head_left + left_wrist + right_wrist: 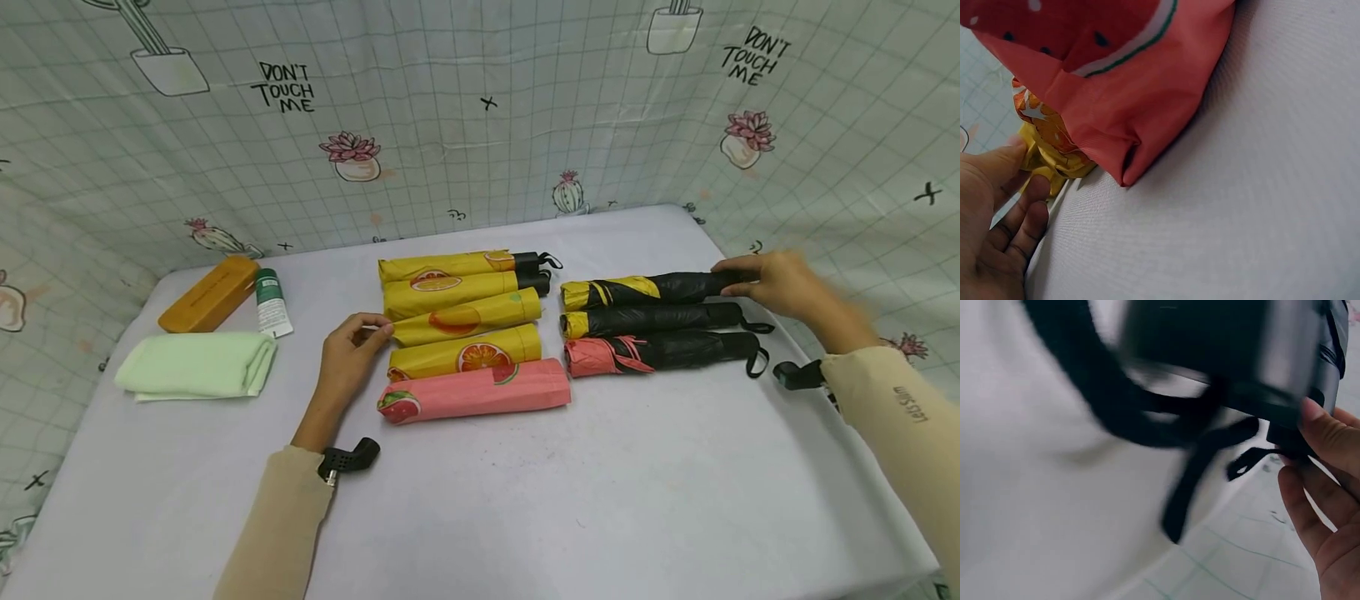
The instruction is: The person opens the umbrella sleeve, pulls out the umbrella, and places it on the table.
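Observation:
Several folded umbrellas lie in two groups on the white table. In the head view, my left hand [348, 354] pinches the left end of a yellow umbrella [468, 323] with fruit prints, the third from the back. The left wrist view shows my thumb and fingertips on its yellow fabric [1054, 153], beyond a pink umbrella [1160, 100] with a watermelon print. On the right, my right hand [776, 287] grips the black handle end of the rearmost black-and-yellow umbrella [645, 289]. A nearer black umbrella's handle [1210, 350] and strap blur across the right wrist view.
A black-and-yellow umbrella [660, 319] and a black-and-pink one [667, 352] lie in front of the right hand. At the left are a light green folded cloth [197, 365], an orange-brown case [210, 296] and a green-and-white tube [272, 302]. Printed curtain [465, 150] hangs behind.

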